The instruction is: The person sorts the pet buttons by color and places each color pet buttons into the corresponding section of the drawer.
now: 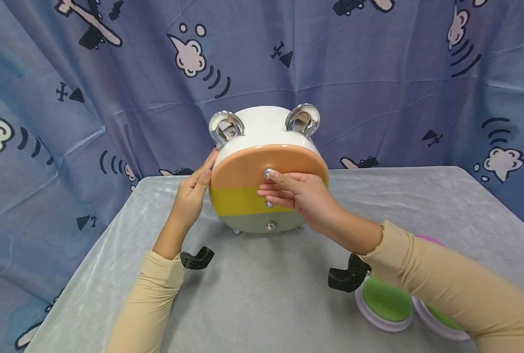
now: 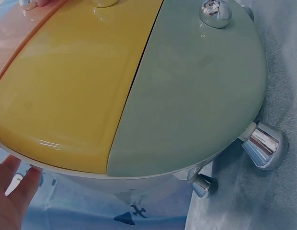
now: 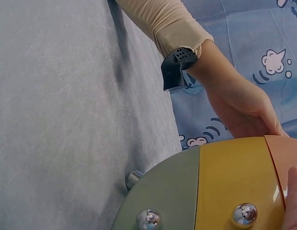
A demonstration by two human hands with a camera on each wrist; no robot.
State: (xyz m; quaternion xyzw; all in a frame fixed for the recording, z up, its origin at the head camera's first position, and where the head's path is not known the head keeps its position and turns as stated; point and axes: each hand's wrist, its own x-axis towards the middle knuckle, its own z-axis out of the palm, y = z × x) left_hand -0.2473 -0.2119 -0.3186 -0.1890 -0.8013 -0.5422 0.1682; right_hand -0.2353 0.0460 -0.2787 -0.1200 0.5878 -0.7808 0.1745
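A small round drawer cabinet with a white body and two silver ears stands on short silver feet. Its front has an orange drawer, a yellow drawer and a grey-green drawer, one below another. My right hand pinches the silver knob of the orange drawer between thumb and index finger, its other fingers extended in front of the yellow drawer. Against the cabinet's left side rests my left hand, fingers fairly straight; in the left wrist view its fingers show at the cabinet's edge.
Two lilac-rimmed dishes with green centres, one of them the nearer green dish, lie at the right front, partly under my right sleeve. A pink edge shows behind that sleeve. A blue patterned curtain hangs behind the grey-covered table.
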